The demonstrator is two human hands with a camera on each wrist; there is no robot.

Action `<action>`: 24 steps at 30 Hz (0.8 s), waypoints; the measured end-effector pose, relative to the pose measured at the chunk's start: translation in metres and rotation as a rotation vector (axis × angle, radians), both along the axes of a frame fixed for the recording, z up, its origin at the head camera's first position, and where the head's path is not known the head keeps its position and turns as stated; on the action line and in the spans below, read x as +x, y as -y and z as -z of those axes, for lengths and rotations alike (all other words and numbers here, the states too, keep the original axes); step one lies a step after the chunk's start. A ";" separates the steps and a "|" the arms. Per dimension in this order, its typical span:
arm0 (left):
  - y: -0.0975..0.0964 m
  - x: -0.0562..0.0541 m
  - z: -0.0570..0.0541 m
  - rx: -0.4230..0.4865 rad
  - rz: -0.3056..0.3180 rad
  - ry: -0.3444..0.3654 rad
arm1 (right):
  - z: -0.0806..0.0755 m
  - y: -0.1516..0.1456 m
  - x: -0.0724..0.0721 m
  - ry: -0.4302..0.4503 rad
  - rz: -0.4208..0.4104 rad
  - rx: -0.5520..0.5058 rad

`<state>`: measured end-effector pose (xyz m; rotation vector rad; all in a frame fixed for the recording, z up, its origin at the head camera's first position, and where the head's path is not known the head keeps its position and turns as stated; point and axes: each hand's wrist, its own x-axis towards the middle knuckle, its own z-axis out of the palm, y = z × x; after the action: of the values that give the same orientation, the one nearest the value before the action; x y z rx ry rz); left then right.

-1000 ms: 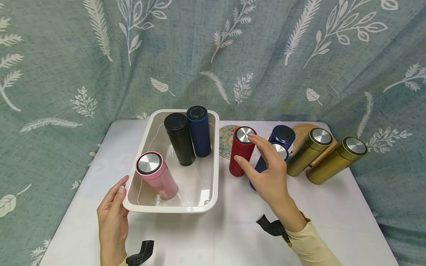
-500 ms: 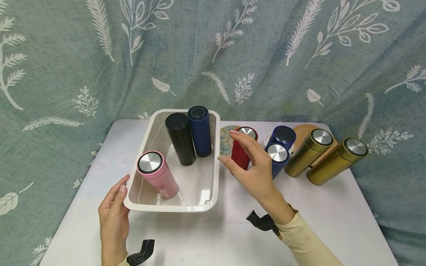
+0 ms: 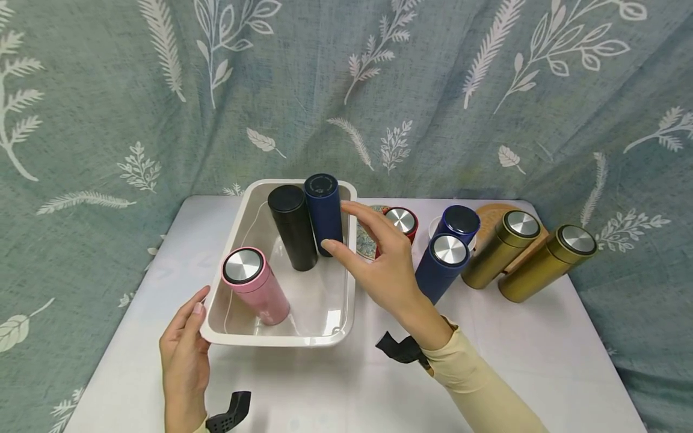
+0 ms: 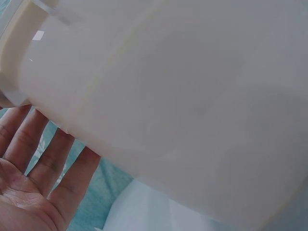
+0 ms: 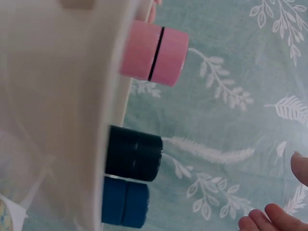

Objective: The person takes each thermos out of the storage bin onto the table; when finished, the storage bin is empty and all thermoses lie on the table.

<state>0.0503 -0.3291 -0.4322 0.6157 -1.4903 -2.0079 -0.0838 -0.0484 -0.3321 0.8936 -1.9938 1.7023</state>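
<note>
A white plastic tub (image 3: 216,334) holds a pink vacuum flask (image 3: 260,294), a black flask (image 3: 295,234) and a navy flask (image 3: 327,219), all upright. My left hand (image 3: 184,361) touches the outside of the tub near its left front corner; its fingers look straight against the wall in the left wrist view. Above the tub's right rim is my right hand (image 3: 381,267), thumb and fingers spread in a C with nothing between them. Its fingertips overlap the navy flask's edge in the head view. In the right wrist view its fingertips (image 5: 272,214) stand apart from the flasks.
To the right stand a red flask (image 3: 402,221), partly hidden by my right hand, two blue flasks (image 3: 441,270) and two gold flasks (image 3: 547,267). A patterned round mat (image 3: 365,240) and a brown board (image 3: 492,213) lie behind. A leaf-print curtain (image 3: 303,90) hangs at the back.
My right hand has moved left from the red flask to above the tub's right rim, holding nothing. The left hand and the flasks have stayed in place.
</note>
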 end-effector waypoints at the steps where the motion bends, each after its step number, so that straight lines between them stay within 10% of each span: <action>1: 0.000 0.000 0.000 0.002 0.001 -0.001 | -0.001 0.002 0.000 0.005 -0.007 -0.004; 24: 0.002 0.001 0.000 0.006 0.000 0.024 | -0.008 0.048 -0.006 0.213 -0.166 0.014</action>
<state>0.0514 -0.3309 -0.4320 0.6439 -1.4983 -2.0124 -0.0901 -0.0961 -0.3239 0.9397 -2.1198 1.9501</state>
